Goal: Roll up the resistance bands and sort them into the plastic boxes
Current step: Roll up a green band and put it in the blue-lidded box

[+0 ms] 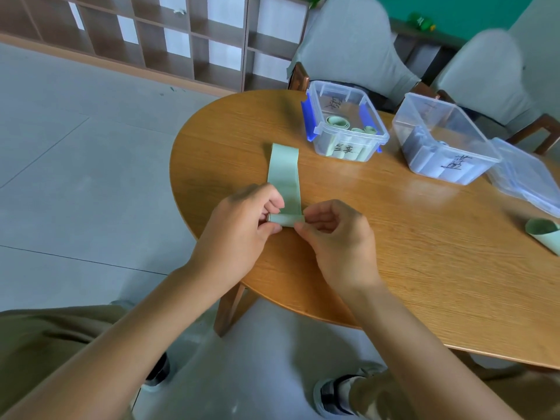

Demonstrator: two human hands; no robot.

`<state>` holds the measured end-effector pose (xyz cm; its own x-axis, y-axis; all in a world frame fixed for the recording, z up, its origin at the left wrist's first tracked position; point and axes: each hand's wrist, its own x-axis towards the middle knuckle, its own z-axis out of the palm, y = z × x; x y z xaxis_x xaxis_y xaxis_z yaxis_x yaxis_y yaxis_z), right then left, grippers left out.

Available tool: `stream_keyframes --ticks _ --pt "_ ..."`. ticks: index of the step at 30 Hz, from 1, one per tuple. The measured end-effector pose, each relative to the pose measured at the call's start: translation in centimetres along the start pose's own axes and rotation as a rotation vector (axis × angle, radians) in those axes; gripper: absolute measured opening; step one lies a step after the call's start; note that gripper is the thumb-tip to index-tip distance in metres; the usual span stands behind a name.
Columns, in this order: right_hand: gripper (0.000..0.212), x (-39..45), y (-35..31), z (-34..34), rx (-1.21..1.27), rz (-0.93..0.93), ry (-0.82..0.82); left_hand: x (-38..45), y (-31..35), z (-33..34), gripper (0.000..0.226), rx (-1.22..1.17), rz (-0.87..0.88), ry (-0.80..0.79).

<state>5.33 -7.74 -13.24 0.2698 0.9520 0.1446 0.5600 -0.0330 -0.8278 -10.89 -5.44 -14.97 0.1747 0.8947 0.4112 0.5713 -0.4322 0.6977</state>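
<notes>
Pinching the rolled end between them, left hand (pixel 242 219) and right hand (pixel 333 234) face the green resistance band (pixel 284 174) stretching straight away.

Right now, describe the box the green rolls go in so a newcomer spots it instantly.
On the round wooden table, two clear plastic boxes stand at the far side in front of the chairs. Take the left box, nearer the flat green band. It alone has blue latches and pale green rolls inside; the right box holds darker contents.
</notes>
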Motion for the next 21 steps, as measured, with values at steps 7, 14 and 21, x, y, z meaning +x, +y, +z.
stream_keyframes --ticks 7,14,21 --pt "0.028 -2.4 -0.6 0.6 -0.020 -0.022 0.008 -0.6 0.6 0.6 0.031 -0.006 -0.041 0.075" --pt "0.036 -4.5 -1.6 0.9 0.013 0.012 -0.017 -1.5 2.0 1.4 0.044 -0.052 -0.121 0.193" --pt "0.044 -4.1 -1.6 0.0 0.159 0.099 -0.066 -2.5 3.6 0.8 0.050 -0.233 -0.266 0.196"
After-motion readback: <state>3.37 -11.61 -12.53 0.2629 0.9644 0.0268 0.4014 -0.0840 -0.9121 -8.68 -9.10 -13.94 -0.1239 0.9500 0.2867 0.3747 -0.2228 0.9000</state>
